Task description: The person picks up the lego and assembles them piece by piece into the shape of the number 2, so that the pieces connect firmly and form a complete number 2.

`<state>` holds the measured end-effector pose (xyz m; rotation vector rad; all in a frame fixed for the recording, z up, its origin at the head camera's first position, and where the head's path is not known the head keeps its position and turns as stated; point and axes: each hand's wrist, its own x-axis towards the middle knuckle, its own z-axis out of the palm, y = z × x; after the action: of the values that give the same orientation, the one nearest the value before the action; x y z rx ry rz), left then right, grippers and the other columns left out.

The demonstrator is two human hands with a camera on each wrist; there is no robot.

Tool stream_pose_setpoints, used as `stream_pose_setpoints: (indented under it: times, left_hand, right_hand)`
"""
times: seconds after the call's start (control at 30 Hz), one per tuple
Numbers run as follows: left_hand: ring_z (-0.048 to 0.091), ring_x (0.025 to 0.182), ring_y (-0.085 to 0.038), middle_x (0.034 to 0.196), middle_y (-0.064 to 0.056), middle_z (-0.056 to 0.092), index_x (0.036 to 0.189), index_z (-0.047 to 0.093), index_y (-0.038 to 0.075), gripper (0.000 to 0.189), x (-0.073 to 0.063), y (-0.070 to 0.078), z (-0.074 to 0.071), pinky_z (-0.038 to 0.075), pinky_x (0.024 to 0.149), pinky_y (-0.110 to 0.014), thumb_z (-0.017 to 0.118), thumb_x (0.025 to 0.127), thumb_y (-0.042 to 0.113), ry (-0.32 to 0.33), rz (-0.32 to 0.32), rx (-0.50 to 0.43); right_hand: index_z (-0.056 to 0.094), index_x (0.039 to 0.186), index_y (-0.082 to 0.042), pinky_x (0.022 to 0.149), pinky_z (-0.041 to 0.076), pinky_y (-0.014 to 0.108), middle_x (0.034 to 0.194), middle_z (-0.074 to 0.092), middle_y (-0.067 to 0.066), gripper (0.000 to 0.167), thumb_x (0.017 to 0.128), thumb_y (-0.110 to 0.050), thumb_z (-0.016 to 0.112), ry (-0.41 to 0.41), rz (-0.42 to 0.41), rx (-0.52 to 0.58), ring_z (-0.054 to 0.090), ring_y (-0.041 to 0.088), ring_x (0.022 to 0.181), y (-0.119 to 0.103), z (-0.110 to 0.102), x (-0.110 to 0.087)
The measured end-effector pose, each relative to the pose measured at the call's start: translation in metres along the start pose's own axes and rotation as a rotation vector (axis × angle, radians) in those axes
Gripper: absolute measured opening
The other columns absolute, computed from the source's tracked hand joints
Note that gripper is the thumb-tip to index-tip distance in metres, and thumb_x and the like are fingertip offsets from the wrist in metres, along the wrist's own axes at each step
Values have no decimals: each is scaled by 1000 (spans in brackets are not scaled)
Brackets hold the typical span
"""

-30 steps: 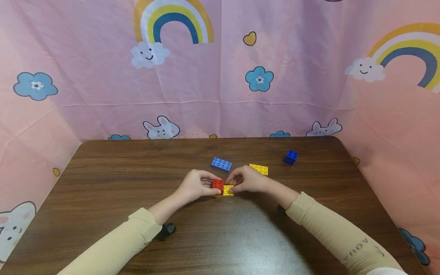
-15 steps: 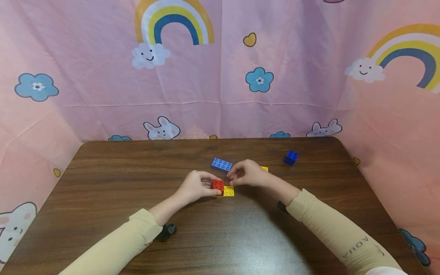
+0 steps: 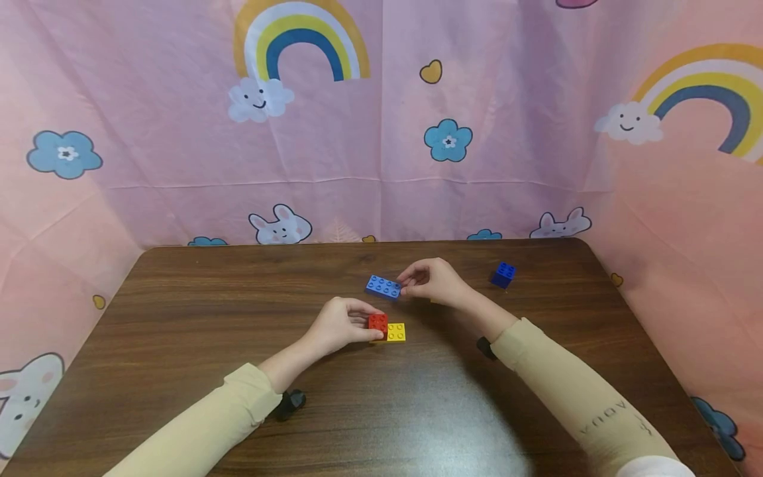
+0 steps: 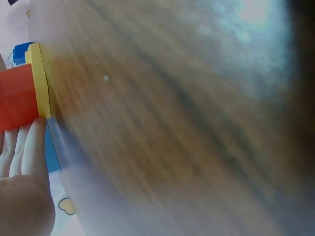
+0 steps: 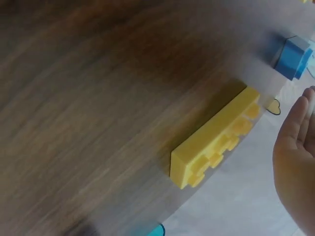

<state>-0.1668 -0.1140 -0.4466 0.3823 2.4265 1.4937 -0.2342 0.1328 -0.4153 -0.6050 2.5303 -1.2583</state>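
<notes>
In the head view my left hand (image 3: 340, 328) grips a red brick (image 3: 378, 322) between thumb and fingers. It stands on the left part of a yellow brick (image 3: 396, 332), whose right studs show. The left wrist view has the red brick (image 4: 18, 96) against the yellow brick (image 4: 41, 81), with the left hand (image 4: 24, 187) close up. My right hand (image 3: 438, 281) is at the right end of a light blue brick (image 3: 383, 287), fingers bent loosely and thumb apart from them. Whether the fingertips touch that brick cannot be told. The right wrist view shows the right hand (image 5: 298, 162) near the blue brick (image 5: 294, 58).
Another yellow brick (image 5: 211, 140) lies on the table under the right wrist, mostly hidden in the head view. A dark blue brick (image 3: 503, 274) is farther right on the brown table (image 3: 238, 285). A pink printed cloth (image 3: 381, 132) hangs behind the table.
My right hand has left the yellow brick under the red one and moved back, away from me, to the light blue brick. The left hand keeps its grip in the same place.
</notes>
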Motion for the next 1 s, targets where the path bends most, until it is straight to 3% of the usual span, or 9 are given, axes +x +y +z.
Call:
stream_pose_setpoints:
  times: [0.13,1.0]
  left_hand:
    - [79,107,-34,113,-22,79,113,80,-2,33,-1,0,0,66,93,-42,91,84,10,3,-3,3]
    - [79,108,-34,112,-22,80,113,78,-4,34,-1,-2,-1,66,92,-42,90,85,10,-11,10,-4]
  right_hand:
    - [79,112,3,76,60,21,105,80,17,24,90,-6,84,18,7,7,71,13,85,2,2,6]
    - [78,116,1,89,64,31,110,80,17,31,90,-12,87,31,43,-14,74,21,96,13,18,29]
